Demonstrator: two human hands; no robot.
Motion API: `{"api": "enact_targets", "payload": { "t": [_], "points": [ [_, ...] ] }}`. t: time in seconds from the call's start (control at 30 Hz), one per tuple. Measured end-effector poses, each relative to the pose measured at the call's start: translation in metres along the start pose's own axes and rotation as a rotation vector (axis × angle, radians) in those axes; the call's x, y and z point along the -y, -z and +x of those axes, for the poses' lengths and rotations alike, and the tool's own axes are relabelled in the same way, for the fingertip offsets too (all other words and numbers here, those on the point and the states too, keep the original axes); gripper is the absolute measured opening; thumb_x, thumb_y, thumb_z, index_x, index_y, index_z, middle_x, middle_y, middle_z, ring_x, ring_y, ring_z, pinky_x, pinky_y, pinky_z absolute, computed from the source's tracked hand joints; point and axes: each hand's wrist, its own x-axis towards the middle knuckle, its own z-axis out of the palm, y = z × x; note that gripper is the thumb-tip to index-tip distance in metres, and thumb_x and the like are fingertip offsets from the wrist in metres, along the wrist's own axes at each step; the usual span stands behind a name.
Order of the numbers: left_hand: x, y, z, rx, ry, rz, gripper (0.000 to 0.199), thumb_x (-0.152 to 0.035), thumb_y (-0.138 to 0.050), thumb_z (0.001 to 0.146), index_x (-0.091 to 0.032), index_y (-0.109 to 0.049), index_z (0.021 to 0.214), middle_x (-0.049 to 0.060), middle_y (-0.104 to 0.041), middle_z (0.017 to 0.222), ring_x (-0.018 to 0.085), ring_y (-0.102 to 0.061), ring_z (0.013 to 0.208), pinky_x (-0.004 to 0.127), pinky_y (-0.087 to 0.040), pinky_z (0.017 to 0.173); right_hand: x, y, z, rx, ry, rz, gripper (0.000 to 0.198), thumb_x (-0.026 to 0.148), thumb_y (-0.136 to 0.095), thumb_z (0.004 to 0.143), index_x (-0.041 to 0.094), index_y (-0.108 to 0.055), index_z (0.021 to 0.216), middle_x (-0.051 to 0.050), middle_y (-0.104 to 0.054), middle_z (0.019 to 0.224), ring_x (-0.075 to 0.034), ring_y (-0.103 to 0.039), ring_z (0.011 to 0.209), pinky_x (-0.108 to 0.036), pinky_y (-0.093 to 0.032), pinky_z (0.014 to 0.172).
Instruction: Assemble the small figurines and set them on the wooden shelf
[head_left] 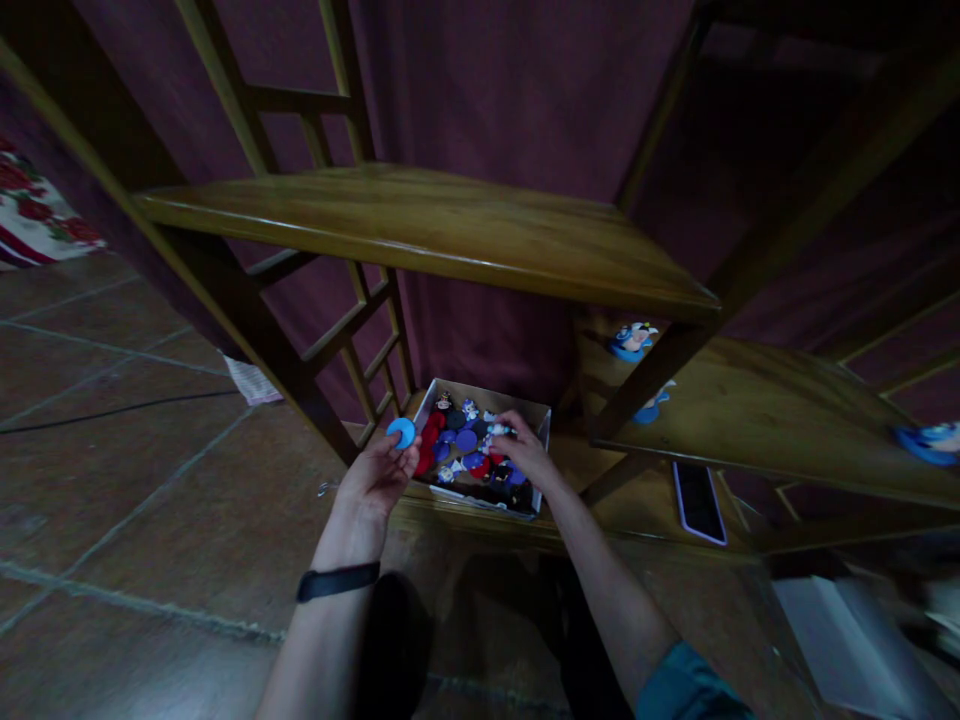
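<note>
At the left of a cardboard box [519,404], the left hand [375,474] has its grip clamped on 1 blue disc [402,432] by the edge, likely keeping its face clear. Inside the box, which apparently corrals loose figurines [450,471], the right hand [526,454] dips, its grip impossible to tell.

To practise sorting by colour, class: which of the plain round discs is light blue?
The disc pinched in the left hand. Its light blue colour sets it apart from the purple discs lying in the box.
</note>
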Motion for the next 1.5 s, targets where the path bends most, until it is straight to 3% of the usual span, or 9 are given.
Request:
{"api": "enact_targets", "payload": {
  "t": [0.1,0.23,0.4,0.57,0.83,0.97,1.13,1.33,1.5],
  "points": [
    [0.003,-0.003,-0.002,-0.042,-0.020,0.002,0.014,-0.001,-0.050,0.078,-0.012,-0.059,0.081,0.006,-0.063,0.071,0.012,-0.061,0.061,0.019,-0.052,0.050,0.000,0.024,0.007,-0.192,-0.169,0.058,0.029,0.029,-0.035,0.080,0.026,-0.043,0.107,0.001,-0.056,0.095,-0.011,-0.057,0.069,-0.020,-0.044,0.055],
    [0.007,-0.008,-0.006,-0.077,-0.020,-0.004,0.013,-0.001,-0.051,0.078,-0.013,-0.058,0.078,0.005,-0.062,0.068,0.012,-0.061,0.060,0.019,-0.051,0.048,-0.004,0.032,0.005,-0.205,-0.234,-0.334,0.023,0.023,-0.035,0.082,0.022,-0.046,0.102,-0.005,-0.060,0.097,-0.017,-0.058,0.085,-0.026,-0.046,0.069],
    [0.009,-0.011,-0.004,-0.065,0.015,0.055,0.011,-0.004,-0.050,0.079,-0.010,-0.058,0.077,0.008,-0.062,0.068,0.013,-0.061,0.061,0.019,-0.051,0.048,0.000,-0.019,-0.021,-0.051,-0.097,-0.666,0.030,0.011,-0.041,0.080,0.017,-0.044,0.109,-0.015,-0.058,0.107,-0.025,-0.055,0.100,-0.034,-0.041,0.081],
    [0.011,-0.008,0.000,-0.015,0.002,0.056,0.011,-0.004,-0.049,0.079,-0.010,-0.058,0.078,0.007,-0.062,0.068,0.013,-0.061,0.060,0.020,-0.051,0.049,0.019,-0.055,-0.044,0.096,0.060,-0.712,0.038,0.004,-0.039,0.077,0.020,-0.043,0.111,-0.011,-0.057,0.110,-0.022,-0.055,0.101,-0.031,-0.041,0.078],
    [0.013,-0.010,0.001,-0.029,0.001,0.066,0.014,-0.002,-0.049,0.078,-0.011,-0.059,0.077,0.006,-0.063,0.068,0.012,-0.061,0.061,0.019,-0.051,0.049,0.028,-0.028,-0.056,0.117,0.130,-0.491,0.029,0.022,-0.042,0.085,0.029,-0.048,0.112,-0.003,-0.053,0.112,-0.016,-0.057,0.091,-0.027,-0.042,0.078],
    [0.021,-0.013,0.000,-0.010,-0.110,0.085,0.015,0.002,-0.054,0.074,-0.012,-0.058,0.075,0.004,-0.064,0.069,0.010,-0.062,0.060,0.018,-0.052,0.054,0.011,0.005,-0.051,-0.049,0.092,-0.269,0.025,0.026,-0.051,0.081,0.026,-0.054,0.105,-0.002,-0.058,0.105,-0.016,-0.056,0.092,-0.029,-0.043,0.082],
    [0.036,-0.016,0.001,0.048,-0.131,0.161,0.012,0.001,-0.058,0.071,-0.010,-0.059,0.073,0.005,-0.066,0.072,0.012,-0.064,0.064,0.020,-0.054,0.059,-0.014,0.033,-0.041,-0.191,-0.060,0.096,0.030,0.045,-0.057,0.075,0.024,-0.056,0.096,0.003,-0.059,0.077,-0.014,-0.055,0.069,-0.027,-0.046,0.064],
    [0.059,-0.023,-0.003,0.101,-0.039,0.189,0.014,0.003,-0.060,0.070,-0.011,-0.059,0.071,0.004,-0.065,0.070,0.012,-0.064,0.064,0.023,-0.056,0.063,-0.001,0.026,-0.038,-0.069,-0.140,0.590,0.042,0.047,-0.065,0.068,0.022,-0.059,0.100,0.003,-0.057,0.069,-0.011,-0.054,0.060,-0.027,-0.049,0.060],
    [0.073,-0.031,-0.010,0.150,0.001,0.150,0.015,0.003,-0.059,0.071,-0.011,-0.059,0.071,0.004,-0.065,0.071,0.011,-0.063,0.063,0.028,-0.057,0.070,0.010,0.017,-0.042,0.022,-0.193,0.745,0.043,0.042,-0.071,0.063,0.021,-0.061,0.100,0.001,-0.061,0.079,-0.010,-0.055,0.063,-0.026,-0.050,0.063]
  ]
}}
